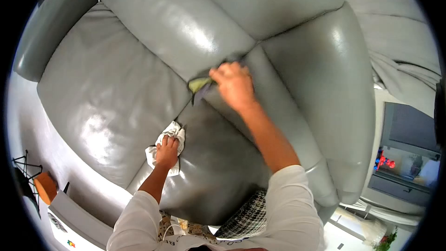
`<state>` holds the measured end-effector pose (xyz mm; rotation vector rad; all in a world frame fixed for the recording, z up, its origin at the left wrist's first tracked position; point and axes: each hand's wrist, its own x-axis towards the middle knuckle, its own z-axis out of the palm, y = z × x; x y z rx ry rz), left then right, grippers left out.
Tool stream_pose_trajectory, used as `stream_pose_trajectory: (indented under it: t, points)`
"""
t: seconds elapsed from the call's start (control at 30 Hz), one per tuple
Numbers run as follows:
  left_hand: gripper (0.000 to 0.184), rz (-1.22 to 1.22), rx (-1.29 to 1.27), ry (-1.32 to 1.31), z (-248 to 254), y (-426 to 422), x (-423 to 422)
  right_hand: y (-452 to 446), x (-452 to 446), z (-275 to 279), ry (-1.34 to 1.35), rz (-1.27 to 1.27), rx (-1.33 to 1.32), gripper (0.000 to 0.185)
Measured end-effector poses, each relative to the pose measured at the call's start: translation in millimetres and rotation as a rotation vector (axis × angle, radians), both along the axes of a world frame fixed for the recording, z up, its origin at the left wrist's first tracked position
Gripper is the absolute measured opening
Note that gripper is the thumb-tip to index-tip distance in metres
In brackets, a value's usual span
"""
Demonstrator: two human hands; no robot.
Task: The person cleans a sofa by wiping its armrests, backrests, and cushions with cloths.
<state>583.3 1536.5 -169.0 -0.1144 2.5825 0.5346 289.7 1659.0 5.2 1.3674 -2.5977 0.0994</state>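
My right hand (233,86) is closed on a dark cloth (202,94) with a yellow-green patch, at the corner where the grey leather sofa's (116,74) seat cushions meet the backrest. Motion blurs the hand a little, and it covers part of the cloth. Lower and to the left, my left hand (167,151) grips a crumpled white cloth (176,134), which rests on the seam between two seat cushions. Both cloths touch the leather.
A black-and-white checked fabric (246,214) lies at the sofa's front edge near my body. Grey curtains (395,23) hang behind the sofa, beside a window (411,158). A white box-like piece (76,221) and an orange object (45,188) stand on the floor at lower left.
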Motion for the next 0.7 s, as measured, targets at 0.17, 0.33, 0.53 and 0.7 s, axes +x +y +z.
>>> stream_pose_trajectory:
  t: [0.17, 0.33, 0.53, 0.7]
  points:
    - [0.042, 0.005, 0.006, -0.004, -5, 1, 1, 0, -113, 151, 0.56, -0.162, -0.344, 0.042]
    - [0.043, 0.026, -0.025, 0.04, -4, 3, 1, 3, -125, 104, 0.589, -0.419, -0.224, 0.042]
    - [0.041, -0.014, -0.031, 0.077, -14, 3, 7, 1, -93, -35, 0.039, -0.589, -0.037, 0.03]
    - [0.049, 0.05, 0.031, -0.023, 0, 4, -2, 22, -86, 35, -0.353, -0.374, -0.38, 0.026]
